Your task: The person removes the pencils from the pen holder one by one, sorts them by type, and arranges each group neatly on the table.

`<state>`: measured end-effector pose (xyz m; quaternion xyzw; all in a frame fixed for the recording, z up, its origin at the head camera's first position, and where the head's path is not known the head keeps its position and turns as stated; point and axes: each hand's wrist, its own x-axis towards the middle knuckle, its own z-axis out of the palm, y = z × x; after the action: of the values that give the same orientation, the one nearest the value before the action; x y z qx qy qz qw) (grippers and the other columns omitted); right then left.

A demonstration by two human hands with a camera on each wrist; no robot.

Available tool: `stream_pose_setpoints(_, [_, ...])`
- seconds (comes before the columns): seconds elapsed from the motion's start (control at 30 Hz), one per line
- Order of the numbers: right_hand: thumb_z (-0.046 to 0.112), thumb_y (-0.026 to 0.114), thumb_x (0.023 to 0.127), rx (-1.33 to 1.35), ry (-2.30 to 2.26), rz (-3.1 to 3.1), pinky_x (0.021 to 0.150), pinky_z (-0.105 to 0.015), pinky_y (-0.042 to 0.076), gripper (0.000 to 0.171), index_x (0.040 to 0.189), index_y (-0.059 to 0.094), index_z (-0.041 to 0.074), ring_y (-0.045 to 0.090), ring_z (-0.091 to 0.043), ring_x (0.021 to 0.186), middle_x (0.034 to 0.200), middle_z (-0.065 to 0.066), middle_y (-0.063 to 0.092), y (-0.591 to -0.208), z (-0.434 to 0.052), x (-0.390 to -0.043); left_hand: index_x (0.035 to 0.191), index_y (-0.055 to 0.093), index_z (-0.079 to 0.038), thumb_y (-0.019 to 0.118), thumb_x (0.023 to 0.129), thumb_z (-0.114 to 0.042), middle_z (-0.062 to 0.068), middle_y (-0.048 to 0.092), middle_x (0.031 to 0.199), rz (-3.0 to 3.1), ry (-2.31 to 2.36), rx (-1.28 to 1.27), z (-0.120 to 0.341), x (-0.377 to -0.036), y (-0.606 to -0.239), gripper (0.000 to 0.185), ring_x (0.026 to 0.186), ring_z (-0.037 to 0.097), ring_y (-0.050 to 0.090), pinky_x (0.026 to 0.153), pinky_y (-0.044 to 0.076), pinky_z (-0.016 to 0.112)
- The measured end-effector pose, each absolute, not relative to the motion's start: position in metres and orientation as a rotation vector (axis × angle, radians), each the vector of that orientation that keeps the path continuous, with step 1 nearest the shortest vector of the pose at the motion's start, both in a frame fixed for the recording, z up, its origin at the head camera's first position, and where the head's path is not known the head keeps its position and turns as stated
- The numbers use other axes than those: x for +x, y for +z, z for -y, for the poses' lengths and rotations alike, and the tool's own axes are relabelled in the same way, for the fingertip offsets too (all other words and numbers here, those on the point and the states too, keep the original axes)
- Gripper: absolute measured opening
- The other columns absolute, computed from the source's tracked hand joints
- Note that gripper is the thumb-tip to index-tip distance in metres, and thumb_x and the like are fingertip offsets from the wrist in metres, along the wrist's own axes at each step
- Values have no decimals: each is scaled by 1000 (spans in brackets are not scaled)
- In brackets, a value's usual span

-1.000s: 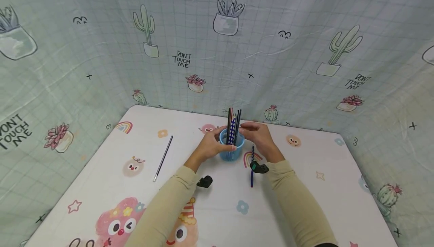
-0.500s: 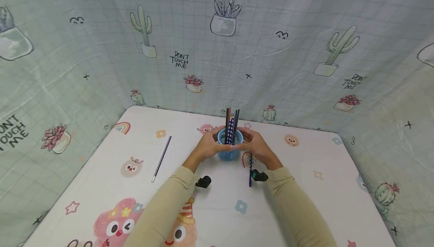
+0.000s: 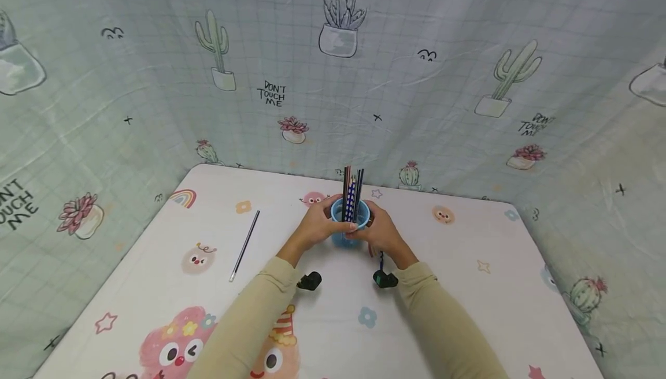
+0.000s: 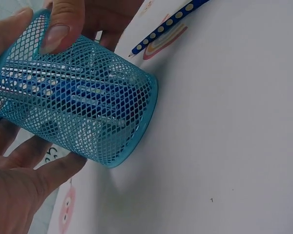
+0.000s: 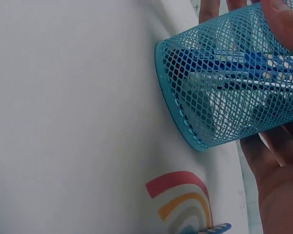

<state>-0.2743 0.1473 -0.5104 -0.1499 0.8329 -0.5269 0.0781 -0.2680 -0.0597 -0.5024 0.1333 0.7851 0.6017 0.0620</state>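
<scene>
A blue mesh pencil cup point(image 3: 344, 241) holds several pencils point(image 3: 350, 197), dark ones and blue ones with white dots. My left hand point(image 3: 314, 224) grips the cup from the left, its thumb across the front near the rim. From the right, my right hand point(image 3: 384, 230) holds it too, and the two thumbs meet in front. In the left wrist view the mesh cup point(image 4: 83, 97) has fingers along both sides. The right wrist view shows the cup point(image 5: 224, 92) with its base close to the table; whether they touch I cannot tell.
A dark pencil with a white end point(image 3: 244, 246) lies on the table to the left. A blue dotted pencil point(image 4: 167, 24) lies right of the cup, partly hidden by the right hand in the head view. A printed cloth wall point(image 3: 333, 107) stands behind the table point(image 3: 442, 309).
My right hand has come round from the cup's right rear, and its thumb now lies across the front beside the left thumb. The left hand keeps its grip.
</scene>
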Motion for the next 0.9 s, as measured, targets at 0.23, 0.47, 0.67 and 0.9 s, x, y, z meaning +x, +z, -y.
stream_pose_setpoints(0.23, [15,93,77,-457,-1603,-2534,111,-51,53,84,150,50,9,65,-33,129,141,-14,65,-513,-148,-273,154,51,-20,91,80,-32,8,63,145,-2362,1804,419,59,-268,-500,85,135,27,59,119,46,50])
stream_pose_setpoints(0.47, [13,96,73,-468,-1582,-2528,110,-48,54,88,149,51,7,65,-32,131,143,-13,64,-511,-148,-275,152,53,-9,81,92,-32,12,63,148,-2389,1849,317,60,-274,-488,70,136,33,61,115,50,50])
stream_pose_setpoints(0.67, [13,97,71,-447,-1585,-2531,112,-48,52,91,150,52,7,63,-33,134,144,-13,64,-511,-148,-277,145,59,-2,78,95,-17,15,71,135,-2448,2035,142,50,-285,-479,56,126,30,69,107,56,42])
stream_pose_setpoints(0.9, [12,97,71,-441,-1609,-2515,113,-49,51,91,150,51,8,62,-33,135,145,-11,64,-514,-151,-276,129,74,-7,79,94,-20,12,79,117,-2654,1986,76,36,-291,-471,37,112,27,74,99,61,43])
